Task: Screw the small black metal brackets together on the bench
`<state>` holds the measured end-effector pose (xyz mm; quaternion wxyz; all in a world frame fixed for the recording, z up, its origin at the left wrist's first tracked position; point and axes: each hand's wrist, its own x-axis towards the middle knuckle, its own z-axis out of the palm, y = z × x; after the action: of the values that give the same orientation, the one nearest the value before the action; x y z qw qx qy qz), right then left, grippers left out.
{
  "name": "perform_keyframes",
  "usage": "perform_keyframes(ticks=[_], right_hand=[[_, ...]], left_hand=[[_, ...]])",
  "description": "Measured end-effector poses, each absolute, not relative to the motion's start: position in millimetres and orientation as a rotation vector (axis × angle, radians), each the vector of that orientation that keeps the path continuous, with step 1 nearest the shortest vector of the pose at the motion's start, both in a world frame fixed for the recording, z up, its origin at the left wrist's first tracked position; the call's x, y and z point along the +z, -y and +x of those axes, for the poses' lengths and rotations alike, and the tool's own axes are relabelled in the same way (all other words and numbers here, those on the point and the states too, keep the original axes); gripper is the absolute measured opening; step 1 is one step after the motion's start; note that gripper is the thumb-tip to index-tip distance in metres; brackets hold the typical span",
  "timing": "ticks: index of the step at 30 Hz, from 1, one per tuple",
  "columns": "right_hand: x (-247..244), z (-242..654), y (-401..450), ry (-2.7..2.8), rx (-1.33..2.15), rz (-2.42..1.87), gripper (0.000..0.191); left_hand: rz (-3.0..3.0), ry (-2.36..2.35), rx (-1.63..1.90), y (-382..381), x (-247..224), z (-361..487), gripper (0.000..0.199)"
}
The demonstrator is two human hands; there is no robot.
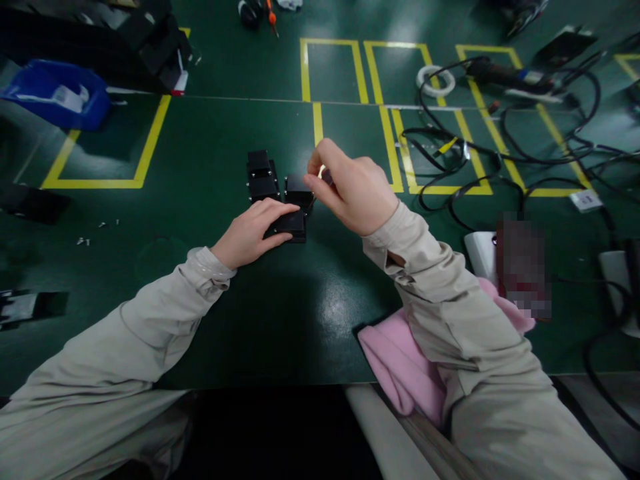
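Note:
Several black block-like parts with small shiny screws at their sides stand close together on the green tabletop. My left hand grips the nearest black block, thumb on its near side and fingers across its far edge. Just beyond it are another black block and a taller stack of black blocks. My right hand is raised at the right of these blocks, thumb and forefinger pinched together. A small dark thing shows inside its curled fingers, too hidden to name.
Small loose screws lie at the left. A blue bin stands at the far left. Black cables, a white tape roll and a power tool spread over the right. Pink cloth hangs over the front edge.

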<state>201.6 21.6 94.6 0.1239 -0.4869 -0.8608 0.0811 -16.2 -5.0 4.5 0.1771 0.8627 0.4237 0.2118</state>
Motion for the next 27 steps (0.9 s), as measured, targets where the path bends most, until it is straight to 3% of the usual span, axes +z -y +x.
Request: perform_keyframes(ticks=[15, 27], right_hand=[[91.6, 201.2, -22.8, 2.488, 0.203, -1.388, 0.043], [89.4, 196.5, -23.0, 2.475, 0.153, -1.422, 0.040]], left_hand=[[2.435, -1.202, 0.584, 5.2, 5.4, -15.9, 0.045], [2.451, -1.193, 0.595, 4.5, 5.5, -16.0, 0.045]])
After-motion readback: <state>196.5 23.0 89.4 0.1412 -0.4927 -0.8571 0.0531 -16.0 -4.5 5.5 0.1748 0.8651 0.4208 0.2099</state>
